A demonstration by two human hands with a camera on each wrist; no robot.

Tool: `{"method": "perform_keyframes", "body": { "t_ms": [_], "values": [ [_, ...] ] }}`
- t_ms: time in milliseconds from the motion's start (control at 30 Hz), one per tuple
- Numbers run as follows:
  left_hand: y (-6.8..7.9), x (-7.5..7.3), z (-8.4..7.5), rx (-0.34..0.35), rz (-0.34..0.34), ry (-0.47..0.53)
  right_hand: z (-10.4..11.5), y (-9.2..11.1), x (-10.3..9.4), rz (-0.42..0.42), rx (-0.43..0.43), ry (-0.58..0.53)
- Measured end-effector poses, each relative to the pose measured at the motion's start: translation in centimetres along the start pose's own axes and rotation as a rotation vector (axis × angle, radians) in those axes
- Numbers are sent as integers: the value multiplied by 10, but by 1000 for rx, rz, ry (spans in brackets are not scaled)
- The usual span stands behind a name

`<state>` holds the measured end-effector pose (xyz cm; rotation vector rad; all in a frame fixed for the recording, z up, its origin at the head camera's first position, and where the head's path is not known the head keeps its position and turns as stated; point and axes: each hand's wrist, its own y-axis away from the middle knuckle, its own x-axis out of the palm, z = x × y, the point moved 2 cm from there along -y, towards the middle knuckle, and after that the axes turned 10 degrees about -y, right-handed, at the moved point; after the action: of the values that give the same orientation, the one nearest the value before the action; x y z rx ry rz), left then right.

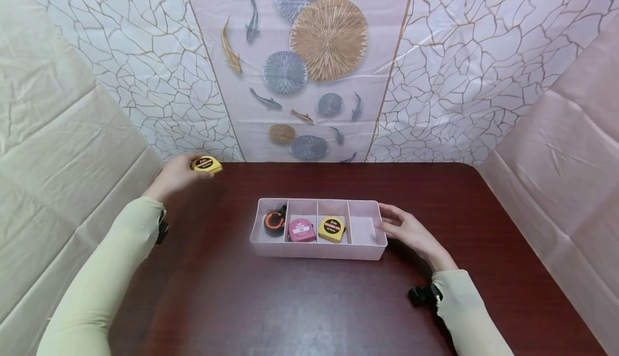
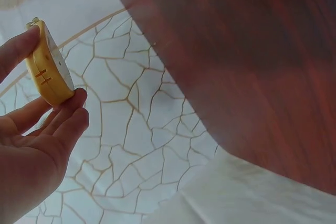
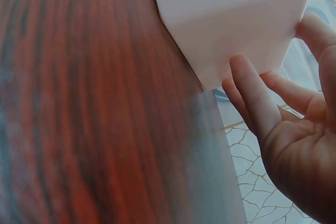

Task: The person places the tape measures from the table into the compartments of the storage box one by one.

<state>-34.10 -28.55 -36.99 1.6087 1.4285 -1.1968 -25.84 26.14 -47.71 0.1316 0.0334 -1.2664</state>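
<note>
My left hand pinches a yellow tape measure over the far left of the table. In the left wrist view, the thumb lies against one edge of the tape measure and fingertips support the other. My right hand touches the right end of a white divided tray, its fingers fairly straight against the end wall. From left to right, the tray's compartments hold a black-and-orange tape measure, a pink one and a yellow one. The rightmost compartment shows its bare floor.
The tray stands on a dark red-brown wooden table. A patterned cloth hangs behind the far edge. Pale cloth walls rise at the left and right. Both wrists wear black camera mounts.
</note>
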Motion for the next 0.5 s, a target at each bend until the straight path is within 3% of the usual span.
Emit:
{"method": "perform_keyframes", "body": {
  "t_ms": [200,500],
  "values": [
    [6,-12,2,17,-41,-1,-3,1,1,12,-1,13],
    [10,-37,0,-23,-41,-7,-1,3,-1,13,-26,7]
  ]
}}
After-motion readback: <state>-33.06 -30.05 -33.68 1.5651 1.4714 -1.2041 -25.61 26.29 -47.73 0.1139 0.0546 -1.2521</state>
